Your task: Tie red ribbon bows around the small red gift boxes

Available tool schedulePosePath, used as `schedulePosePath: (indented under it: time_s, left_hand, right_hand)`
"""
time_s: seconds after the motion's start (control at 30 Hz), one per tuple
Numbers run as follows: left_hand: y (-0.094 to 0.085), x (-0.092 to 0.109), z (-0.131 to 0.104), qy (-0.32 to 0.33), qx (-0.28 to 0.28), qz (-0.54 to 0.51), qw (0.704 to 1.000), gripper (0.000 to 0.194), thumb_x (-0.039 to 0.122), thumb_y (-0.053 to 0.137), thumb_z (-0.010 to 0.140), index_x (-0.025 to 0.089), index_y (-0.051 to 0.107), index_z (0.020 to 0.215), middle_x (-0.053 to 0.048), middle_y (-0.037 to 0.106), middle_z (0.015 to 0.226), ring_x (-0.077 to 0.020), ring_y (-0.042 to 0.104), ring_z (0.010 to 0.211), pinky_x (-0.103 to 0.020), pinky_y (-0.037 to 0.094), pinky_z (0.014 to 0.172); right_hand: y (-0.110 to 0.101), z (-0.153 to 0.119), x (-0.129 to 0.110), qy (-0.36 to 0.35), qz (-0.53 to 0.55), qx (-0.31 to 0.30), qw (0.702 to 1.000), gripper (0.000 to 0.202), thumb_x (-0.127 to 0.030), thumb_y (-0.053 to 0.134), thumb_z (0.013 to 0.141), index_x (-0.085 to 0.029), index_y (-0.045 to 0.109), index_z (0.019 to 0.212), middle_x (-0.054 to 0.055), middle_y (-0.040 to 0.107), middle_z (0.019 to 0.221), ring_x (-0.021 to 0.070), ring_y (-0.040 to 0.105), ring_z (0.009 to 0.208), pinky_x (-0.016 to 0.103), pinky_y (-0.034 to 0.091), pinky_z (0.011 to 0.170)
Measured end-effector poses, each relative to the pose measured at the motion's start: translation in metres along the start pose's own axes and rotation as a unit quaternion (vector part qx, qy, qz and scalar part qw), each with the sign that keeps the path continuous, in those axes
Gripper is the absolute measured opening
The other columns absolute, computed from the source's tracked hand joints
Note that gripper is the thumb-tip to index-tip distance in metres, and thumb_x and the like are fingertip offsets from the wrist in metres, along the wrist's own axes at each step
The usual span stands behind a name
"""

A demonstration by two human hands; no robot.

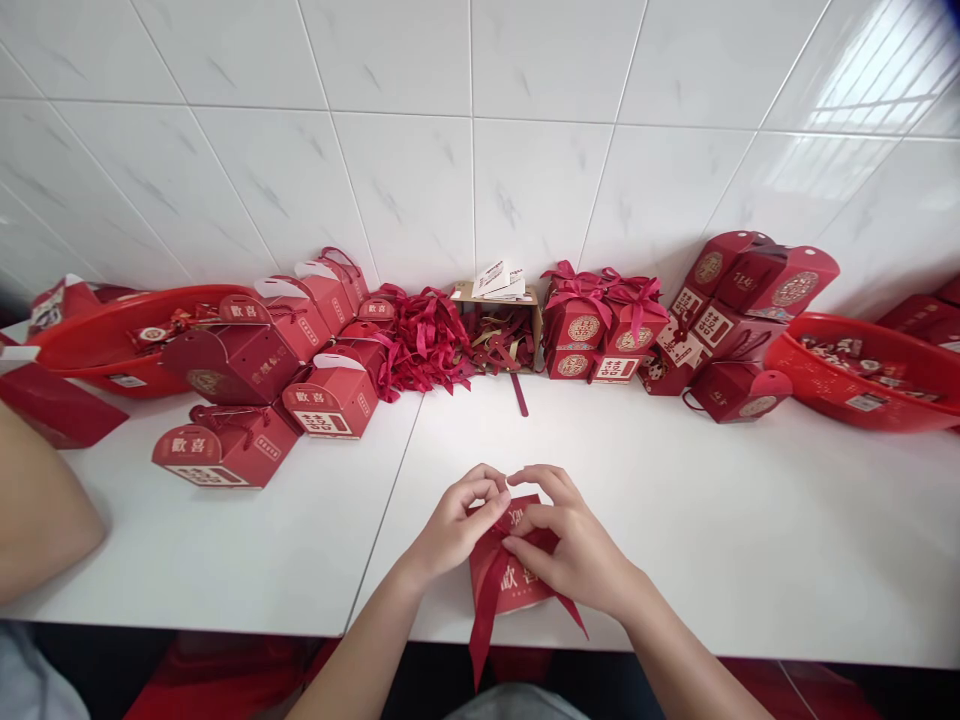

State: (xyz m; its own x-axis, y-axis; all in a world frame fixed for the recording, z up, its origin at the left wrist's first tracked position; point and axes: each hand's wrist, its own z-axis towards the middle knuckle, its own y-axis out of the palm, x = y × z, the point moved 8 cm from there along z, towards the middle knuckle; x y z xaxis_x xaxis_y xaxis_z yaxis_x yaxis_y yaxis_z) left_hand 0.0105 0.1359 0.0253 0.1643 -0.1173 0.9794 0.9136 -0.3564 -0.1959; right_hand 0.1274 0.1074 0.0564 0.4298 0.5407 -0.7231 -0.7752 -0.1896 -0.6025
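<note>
A small red gift box (526, 599) with pale characters stands at the table's front edge, between my hands. A dark red ribbon (487, 605) is tied across its top, one tail hanging over the table edge and the other lying to the right. My right hand (574, 550) pinches the ribbon at the knot with thumb and finger, its forefinger reaching up toward the left fingertips. At the box's upper left, my left hand (463, 522) has its fingers curled and pinched together; what lies between them is hidden.
Stacked red boxes (251, 360) stand at left, and bow-topped boxes (606, 325) at the back. Between them lie a ribbon heap (427, 340) and a carton (499, 330) of strips. Red basins (885, 390) sit at both sides. Someone's arm (45, 510) enters at left.
</note>
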Motion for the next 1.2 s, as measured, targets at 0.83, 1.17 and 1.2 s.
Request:
schedulePosePath:
  time_s: [0.83,1.17,1.2]
  left_hand:
    - [-0.075,-0.071,-0.064,-0.116,0.306,0.152,0.933,0.048,0.051,0.054,0.084,0.028,0.045,0.125,-0.011,0.042,0.140,-0.0321,0.048,0.121,-0.050,0.044,0.097]
    - [-0.138,-0.079,-0.076,-0.077,0.412,0.193,0.887,0.060,0.052,0.058,0.077,0.023,0.040,0.126,-0.014,0.045,0.136,-0.0339,0.046,0.123,-0.053,0.045,0.097]
    - [-0.151,-0.076,-0.074,-0.063,0.428,0.206,0.878,0.067,0.053,0.059,0.076,0.022,0.036,0.131,-0.015,0.044,0.137,-0.0346,0.046,0.123,-0.053,0.046,0.095]
  right_hand:
    - [-0.114,0.036,0.139,0.065,-0.201,0.353,0.911,0.017,-0.033,0.053,0.088,-0.018,0.063,0.087,0.013,0.055,0.095,0.0281,0.054,0.095,0.047,0.045,0.086]
    - [-0.037,0.046,0.181,0.055,-0.136,0.108,0.983,0.021,-0.027,0.051,0.089,-0.019,0.063,0.105,0.012,0.053,0.132,0.0234,0.051,0.124,0.038,0.045,0.100]
    - [-0.033,0.045,0.183,0.058,-0.135,0.095,0.985,0.022,-0.027,0.051,0.089,-0.019,0.064,0.104,0.012,0.051,0.135,0.0237,0.050,0.126,0.039,0.044,0.102]
